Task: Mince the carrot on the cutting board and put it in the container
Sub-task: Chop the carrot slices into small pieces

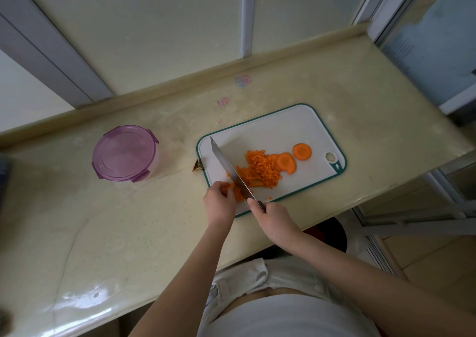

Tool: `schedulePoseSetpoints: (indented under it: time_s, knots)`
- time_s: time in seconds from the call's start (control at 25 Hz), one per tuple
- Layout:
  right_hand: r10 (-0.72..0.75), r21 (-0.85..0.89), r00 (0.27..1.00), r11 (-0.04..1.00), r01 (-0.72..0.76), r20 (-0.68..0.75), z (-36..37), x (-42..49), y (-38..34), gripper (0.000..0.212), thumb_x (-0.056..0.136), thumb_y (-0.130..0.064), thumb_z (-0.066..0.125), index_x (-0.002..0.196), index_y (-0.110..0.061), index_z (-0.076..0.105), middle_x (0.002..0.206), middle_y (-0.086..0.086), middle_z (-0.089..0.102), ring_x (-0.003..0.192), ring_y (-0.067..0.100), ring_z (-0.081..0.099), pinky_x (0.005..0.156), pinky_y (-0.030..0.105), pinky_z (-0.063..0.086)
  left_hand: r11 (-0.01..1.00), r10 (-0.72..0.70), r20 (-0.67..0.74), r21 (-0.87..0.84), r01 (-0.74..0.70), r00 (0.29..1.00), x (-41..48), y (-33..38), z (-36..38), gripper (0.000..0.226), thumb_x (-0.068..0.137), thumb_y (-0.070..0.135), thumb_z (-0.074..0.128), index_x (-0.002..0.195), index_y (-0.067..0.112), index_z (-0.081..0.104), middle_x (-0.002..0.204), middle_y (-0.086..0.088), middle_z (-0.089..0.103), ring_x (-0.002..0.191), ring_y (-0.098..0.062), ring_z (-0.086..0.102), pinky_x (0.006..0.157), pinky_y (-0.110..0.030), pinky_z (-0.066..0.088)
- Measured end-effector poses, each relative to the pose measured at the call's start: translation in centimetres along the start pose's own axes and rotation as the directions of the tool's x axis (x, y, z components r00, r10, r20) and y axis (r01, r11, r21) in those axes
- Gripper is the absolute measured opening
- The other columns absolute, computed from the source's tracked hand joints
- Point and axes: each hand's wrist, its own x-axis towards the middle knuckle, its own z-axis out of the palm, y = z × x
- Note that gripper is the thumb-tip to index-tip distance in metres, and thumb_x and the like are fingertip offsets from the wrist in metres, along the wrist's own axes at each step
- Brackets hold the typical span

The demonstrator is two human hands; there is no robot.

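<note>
Fingers (pixel 253 205) of the right hand (pixel 273 214) grip the steel cleaver (pixel 229 169) by its handle, left hand (pixel 219 200) pinching orange carrot strips (pixel 238 192) on the white teal-edged cutting board (pixel 283 128); mincing looks midway, so next comes chopping the round slices (pixel 302 151), then unlidding the purple-lidded plastic container (pixel 125 154).

left hand (pixel 219 199) fingers curled on carrot (pixel 235 192), right hand (pixel 273 215) gripping knife (pixel 229 168)

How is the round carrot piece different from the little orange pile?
The round slice is one whole flat disc; the pile is many tiny bits. The slice lies alone near the hanging hole; the pile sits mid-board beside the knife. Both are orange carrot on the cutting board.
</note>
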Motion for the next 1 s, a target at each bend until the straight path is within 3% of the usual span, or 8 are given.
schedulePoseSetpoints:
  time_s: [0.16, 0.32, 0.4, 0.52, 0.68, 0.88, 1.0]
  knots:
    - [0.012, 0.022, 1.0, 1.0, -0.012, -0.007, 0.07, 0.11, -0.26, 0.055, 0.099, -0.043, 0.04, 0.053, -0.014, 0.035, 0.051, -0.002, 0.037, 0.044, 0.011, 0.037, 0.046, 0.021, 0.028, 1.0, -0.006, -0.046, -0.021, 0.005, 0.999, 0.07, 0.27, 0.26, 0.017, 0.091, 0.012, 0.056, 0.101, 0.008, 0.069, 0.1, -0.008, 0.062, 0.077, -0.009, 0.051, 0.065, -0.011, 0.034]
    - [0.011, 0.015, 1.0, 1.0, -0.011, -0.01, 0.32, 0.27, -0.52, 0.055, 0.099, -0.044, 0.039, 0.053, -0.013, 0.035, 0.051, -0.001, 0.038, 0.044, 0.011, 0.038, 0.045, 0.021, 0.028, 0.999, -0.039, -0.054, -0.031, 0.037, 0.998, -0.08, 0.39, -0.13, 0.011, 0.09, 0.012, 0.056, 0.093, 0.007, 0.066, 0.078, 0.001, 0.056, 0.065, -0.008, 0.047, 0.052, -0.006, 0.035]
    - [0.017, 0.02, 1.0, 1.0, -0.017, -0.011, 0.33, 0.33, -0.57, 0.056, 0.099, -0.044, 0.039, 0.053, -0.013, 0.034, 0.05, -0.001, 0.037, 0.044, 0.012, 0.037, 0.046, 0.023, 0.028, 0.995, -0.087, -0.014, -0.054, 0.086, 0.996, -0.06, 0.28, -0.28, 0.011, 0.089, 0.016, 0.058, 0.091, 0.007, 0.064, 0.073, 0.003, 0.057, 0.069, -0.011, 0.054, 0.056, -0.006, 0.039]
    - [0.02, 0.017, 1.0, 1.0, -0.02, -0.016, 0.15, 0.35, -0.57, 0.057, 0.099, -0.044, 0.04, 0.051, -0.013, 0.033, 0.049, -0.001, 0.036, 0.044, 0.012, 0.037, 0.045, 0.023, 0.028, 0.987, -0.139, 0.033, -0.077, 0.141, 0.99, -0.05, 0.22, -0.09, 0.013, 0.088, 0.018, 0.06, 0.092, 0.006, 0.061, 0.077, 0.0, 0.059, 0.082, -0.021, 0.06, 0.071, -0.029, 0.051]
    - [0.019, 0.008, 1.0, 1.0, -0.019, -0.021, 0.08, 0.35, -0.62, 0.057, 0.099, -0.044, 0.04, 0.052, -0.012, 0.034, 0.051, -0.001, 0.038, 0.045, 0.012, 0.039, 0.045, 0.022, 0.03, 0.982, -0.161, 0.051, -0.088, 0.165, 0.986, -0.11, 0.54, -0.15, 0.015, 0.09, 0.019, 0.058, 0.099, 0.01, 0.049, 0.08, 0.001, 0.053, 0.067, -0.009, 0.051, 0.047, -0.01, 0.04]
    - [0.005, 0.015, 0.999, 1.0, -0.005, -0.037, -0.44, 0.25, -0.7, 0.056, 0.099, -0.043, 0.039, 0.052, -0.013, 0.034, 0.051, -0.001, 0.038, 0.045, 0.011, 0.038, 0.046, 0.02, 0.027, 0.978, -0.179, 0.062, -0.098, 0.184, 0.982, 0.28, 0.32, -0.04, 0.014, 0.087, 0.017, 0.062, 0.097, 0.008, 0.057, 0.09, -0.008, 0.063, 0.078, -0.02, 0.061, 0.067, -0.029, 0.054]
    - [0.003, -0.009, 1.0, 1.0, -0.004, -0.022, -0.52, 0.26, -0.71, 0.056, 0.099, -0.044, 0.039, 0.052, -0.013, 0.035, 0.051, -0.001, 0.038, 0.045, 0.011, 0.038, 0.046, 0.021, 0.026, 0.977, -0.183, 0.069, -0.1, 0.189, 0.981, 0.46, 0.26, -0.11, 0.017, 0.087, 0.016, 0.063, 0.1, 0.007, 0.059, 0.088, -0.007, 0.062, 0.078, -0.019, 0.06, 0.064, -0.024, 0.05]
